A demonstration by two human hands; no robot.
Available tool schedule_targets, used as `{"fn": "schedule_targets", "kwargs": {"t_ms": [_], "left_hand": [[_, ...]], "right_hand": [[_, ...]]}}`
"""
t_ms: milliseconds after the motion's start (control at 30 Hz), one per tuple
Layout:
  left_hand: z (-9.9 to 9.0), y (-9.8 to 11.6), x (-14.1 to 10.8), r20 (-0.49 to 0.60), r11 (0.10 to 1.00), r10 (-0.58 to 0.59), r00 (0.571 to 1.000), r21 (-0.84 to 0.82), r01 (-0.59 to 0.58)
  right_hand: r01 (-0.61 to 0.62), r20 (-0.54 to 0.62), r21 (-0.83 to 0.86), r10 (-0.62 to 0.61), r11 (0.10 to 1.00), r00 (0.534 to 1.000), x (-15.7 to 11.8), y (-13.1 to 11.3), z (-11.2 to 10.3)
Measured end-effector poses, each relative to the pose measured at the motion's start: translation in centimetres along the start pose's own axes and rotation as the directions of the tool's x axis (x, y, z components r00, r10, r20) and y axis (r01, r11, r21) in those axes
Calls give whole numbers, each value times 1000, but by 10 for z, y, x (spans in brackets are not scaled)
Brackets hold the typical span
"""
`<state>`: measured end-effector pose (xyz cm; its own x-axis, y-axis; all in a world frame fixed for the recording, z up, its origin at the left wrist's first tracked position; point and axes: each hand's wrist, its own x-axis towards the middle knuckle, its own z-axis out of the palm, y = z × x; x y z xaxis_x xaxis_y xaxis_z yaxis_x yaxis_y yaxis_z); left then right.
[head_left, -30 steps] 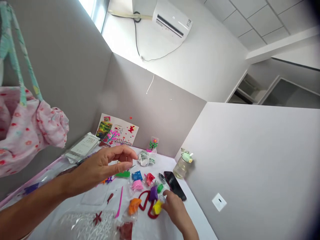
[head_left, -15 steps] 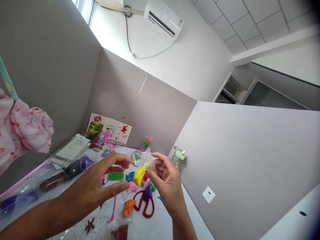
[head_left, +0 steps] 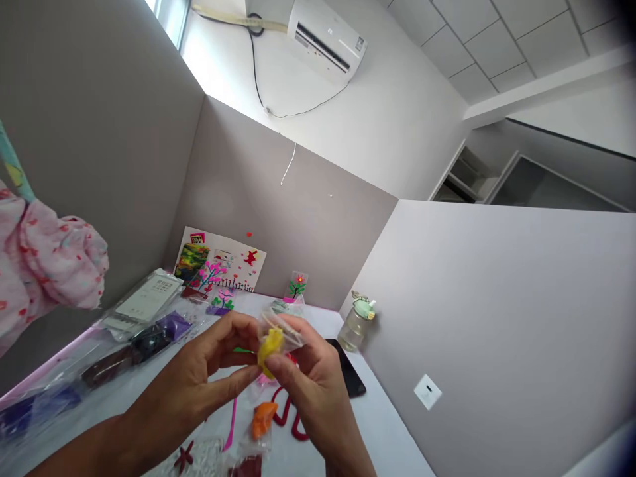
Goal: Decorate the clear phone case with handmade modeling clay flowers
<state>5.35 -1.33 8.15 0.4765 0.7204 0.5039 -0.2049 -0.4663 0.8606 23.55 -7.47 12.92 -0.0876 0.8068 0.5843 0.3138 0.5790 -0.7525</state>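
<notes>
A small clear plastic bag (head_left: pixel 289 333) with a yellow lump of modelling clay (head_left: pixel 271 343) in it is held up over the table. My right hand (head_left: pixel 312 374) grips it from the right, its thumb pressed on the yellow clay. From the left, the curled fingers and thumb of my left hand (head_left: pixel 206 371) close on the bag's left side. Beneath the hands lie a bagged orange lump of clay (head_left: pixel 263 419), a pink plastic tool (head_left: pixel 231 427) and red-handled scissors (head_left: pixel 298 427), partly hidden by my right hand. A dark red star-like piece (head_left: pixel 184 457) rests on clear plastic.
Packs of purple, black and brown clay (head_left: pixel 149 341) line the table's left side. At the back, a decorated sheet (head_left: pixel 243 255) and a small flower card (head_left: pixel 298 286) lean on the partition. A glass bottle (head_left: pixel 354 328) and a flat black object (head_left: pixel 350 374) stand to the right.
My left hand has moved right and its fingers have closed in on the bag. The bag has shifted slightly left and is now between both hands. The black object has come into view.
</notes>
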Motion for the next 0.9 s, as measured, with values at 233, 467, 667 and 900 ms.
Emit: {"fn": "schedule_targets", "kwargs": {"t_ms": [233,467,667,900], "left_hand": [[-19,19,-8,-149,728,490,859,613,-309],[-13,20,-7,-36,569,592,805,726,-385],[-20,13,2,-36,538,606,795,755,-376],[-21,9,-1,-69,667,521,850,655,-356]], "right_hand": [[222,-80,-376,-270,900,960,1,8,10],[285,-35,-447,-334,848,942,-1,7,12],[325,-55,-483,-398,813,916,0,10,15],[351,-46,-442,-412,825,910,-1,7,19]]}}
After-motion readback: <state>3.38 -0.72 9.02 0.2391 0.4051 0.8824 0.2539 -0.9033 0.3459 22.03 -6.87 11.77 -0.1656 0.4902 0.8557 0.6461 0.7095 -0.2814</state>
